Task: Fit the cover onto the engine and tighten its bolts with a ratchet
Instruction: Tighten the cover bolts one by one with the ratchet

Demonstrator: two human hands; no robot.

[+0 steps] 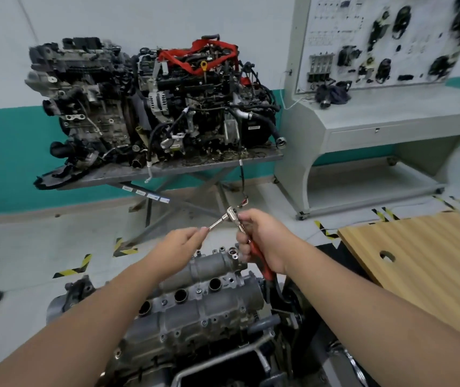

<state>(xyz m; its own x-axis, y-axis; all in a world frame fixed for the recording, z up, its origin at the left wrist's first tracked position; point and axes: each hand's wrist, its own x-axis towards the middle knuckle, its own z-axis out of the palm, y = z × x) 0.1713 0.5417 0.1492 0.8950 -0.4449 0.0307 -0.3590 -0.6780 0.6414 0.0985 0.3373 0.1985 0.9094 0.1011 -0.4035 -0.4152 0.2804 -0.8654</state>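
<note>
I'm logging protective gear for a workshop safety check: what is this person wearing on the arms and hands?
Nothing shows on either. The left hand and right hand are bare, with no gloves, rings or watch visible. Both forearms are uncovered all the way to the picture's lower edge, so no sleeve comes into view.

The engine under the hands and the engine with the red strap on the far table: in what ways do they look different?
The near engine is bare grey metal with open round holes along its top; the far engine is dark and covered in hoses and wires. The near engine sits just below the right hand that grips the ratchet; the far engine rests on a metal table by the wall. Both lie lengthwise.
</note>
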